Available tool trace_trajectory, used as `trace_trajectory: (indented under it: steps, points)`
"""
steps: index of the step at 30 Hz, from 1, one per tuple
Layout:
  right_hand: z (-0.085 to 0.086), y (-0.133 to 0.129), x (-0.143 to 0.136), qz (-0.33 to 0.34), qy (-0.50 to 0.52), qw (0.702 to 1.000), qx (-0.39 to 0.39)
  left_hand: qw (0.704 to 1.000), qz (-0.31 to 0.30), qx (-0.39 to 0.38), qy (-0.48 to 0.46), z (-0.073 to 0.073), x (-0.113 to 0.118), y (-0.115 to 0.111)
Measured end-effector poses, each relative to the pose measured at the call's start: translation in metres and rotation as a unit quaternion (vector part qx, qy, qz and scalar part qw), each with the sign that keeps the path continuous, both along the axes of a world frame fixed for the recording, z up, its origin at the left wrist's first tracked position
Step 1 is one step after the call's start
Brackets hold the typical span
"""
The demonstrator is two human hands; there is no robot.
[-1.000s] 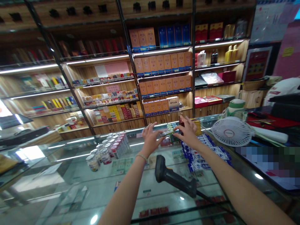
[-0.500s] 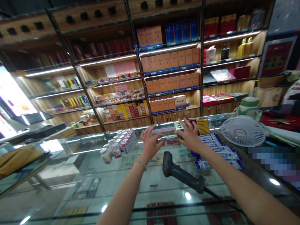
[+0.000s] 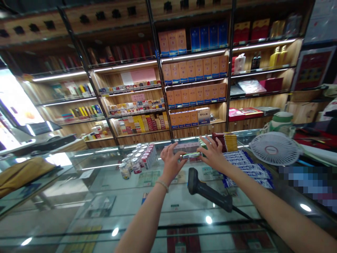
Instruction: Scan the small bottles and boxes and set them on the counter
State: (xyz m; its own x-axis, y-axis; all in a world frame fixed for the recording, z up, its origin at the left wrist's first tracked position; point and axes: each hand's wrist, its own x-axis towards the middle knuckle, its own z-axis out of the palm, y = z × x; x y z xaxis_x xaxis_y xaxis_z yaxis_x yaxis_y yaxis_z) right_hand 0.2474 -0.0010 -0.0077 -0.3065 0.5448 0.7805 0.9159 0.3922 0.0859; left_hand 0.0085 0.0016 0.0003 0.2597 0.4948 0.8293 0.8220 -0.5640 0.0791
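Observation:
A slim green-and-white pack (image 3: 190,155), its exact kind too small to make out, spans the gap between my two hands above the glass counter. My left hand (image 3: 170,160) pinches its left end between thumb and finger. Its right end is in the fingers of my right hand (image 3: 212,153). Behind my right hand stand similar green packs (image 3: 202,143), partly hidden, beside a stack of yellow-and-dark-red packs (image 3: 226,141). Blue-and-white packets (image 3: 249,168) lie in rows under and past my right forearm. Nearer me, a black barcode scanner (image 3: 207,191) rests on the glass between my forearms.
Several small jars (image 3: 136,164) stand in rows on the left of the glass counter (image 3: 137,214). A white round fan (image 3: 273,149) and a green-lidded jug (image 3: 282,121) are at the right. Shelves with orange boxes (image 3: 196,95) line the wall.
The view has shifted slightly, so most things sit a little further right. Both hands keep the green-and-white pack between them.

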Motion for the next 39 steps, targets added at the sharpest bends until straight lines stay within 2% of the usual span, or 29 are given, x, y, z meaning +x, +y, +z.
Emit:
trace_trajectory:
  steps: [6, 12, 15, 19, 22, 25, 33, 39]
  points:
    - [0.020, -0.011, -0.007, -0.015, -0.031, 0.999, -0.021, 1.000, -0.002, 0.001, -0.003, 0.000, -0.003, -0.001]
    - [0.036, -0.051, -0.014, -0.060, -0.006, 0.996, -0.060, 0.999, -0.006, 0.029, 0.012, -0.001, -0.002, -0.001]
    - [0.027, -0.079, -0.026, -0.078, 0.010, 0.992, -0.100, 0.999, 0.007, 0.041, 0.010, -0.003, -0.002, 0.000]
    - [0.000, -0.112, -0.041, -0.076, 0.008, 0.986, -0.149, 0.999, 0.017, 0.044, 0.005, -0.004, -0.002, 0.000]
    - [-0.021, -0.126, -0.048, -0.080, 0.011, 0.982, -0.172, 0.999, 0.021, 0.036, 0.003, -0.003, -0.002, -0.001]
    - [-0.032, -0.133, -0.052, -0.098, 0.010, 0.978, -0.182, 0.999, 0.021, 0.024, -0.001, -0.004, -0.003, -0.001]
    - [-0.030, -0.133, -0.059, -0.105, 0.015, 0.980, -0.168, 1.000, 0.014, 0.016, -0.012, -0.005, -0.005, 0.001]
    - [-0.014, -0.143, -0.056, -0.056, 0.096, 0.977, -0.183, 0.999, 0.013, 0.025, -0.015, -0.006, -0.006, 0.001]
